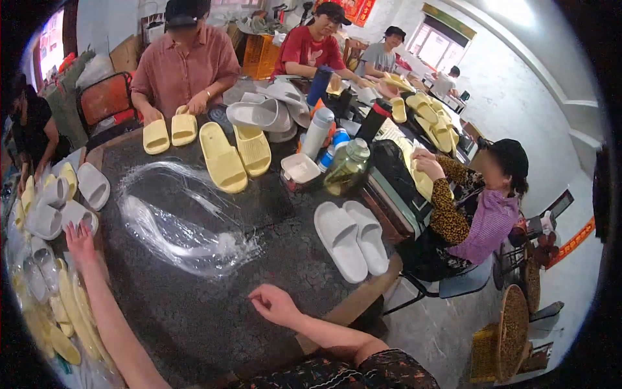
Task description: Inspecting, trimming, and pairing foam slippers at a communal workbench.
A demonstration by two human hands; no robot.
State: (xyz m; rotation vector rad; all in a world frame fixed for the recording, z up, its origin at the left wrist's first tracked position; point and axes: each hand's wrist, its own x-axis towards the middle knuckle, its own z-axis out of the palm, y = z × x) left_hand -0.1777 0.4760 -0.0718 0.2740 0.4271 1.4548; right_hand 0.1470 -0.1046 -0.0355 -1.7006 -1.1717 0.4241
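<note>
My left hand reaches out to the left edge of the dark table, fingers spread, touching a grey-white slipper in a pile there. My right hand rests on the table near its front edge, fingers loosely curled, holding nothing that I can see. A clear plastic bag lies spread on the table between and beyond my hands. A pair of white slippers lies to the right of the bag.
Yellow slippers lie at the table's far side, near a person in a pink shirt. Bottles and a jar stand mid-table. A seated person works at the right. Bagged yellow slippers pile at my left.
</note>
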